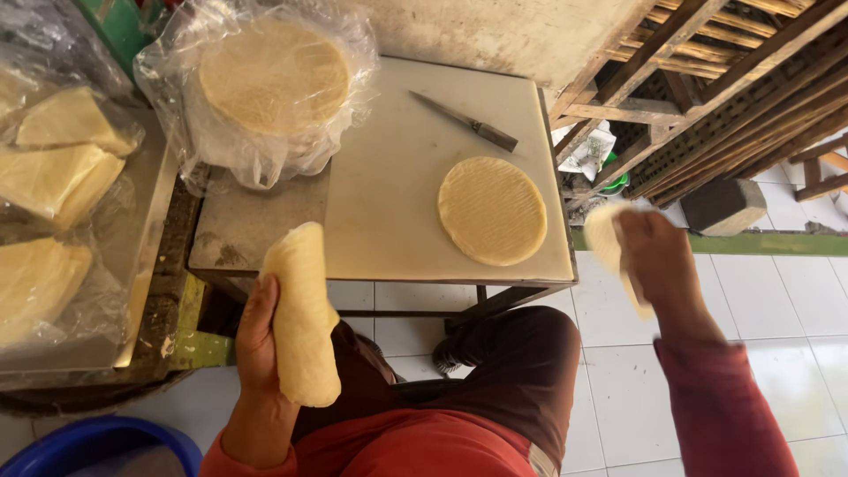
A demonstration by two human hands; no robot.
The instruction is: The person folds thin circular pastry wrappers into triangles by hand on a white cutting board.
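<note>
2 pale folded dough sheets are in your grip: your left hand [258, 340] closes around the rolled sheet [302, 314] over your lap, your blurred right hand [658, 256] pinches another sheet [606, 237]. Support them gently; the round disc [492, 210] lies on the white board [389, 177].

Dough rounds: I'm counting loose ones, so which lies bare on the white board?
The flat round beside the knife; the stack sits bagged.

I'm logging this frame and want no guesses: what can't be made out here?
- Right hand: motion-blurred; its pale piece has no clear shape.
- Blue tub: cut by the bottom edge.
- Folded sheets: veiled by clear plastic, cut by the left edge.
- Left hand: fingers hidden behind the rolled sheets.
</note>
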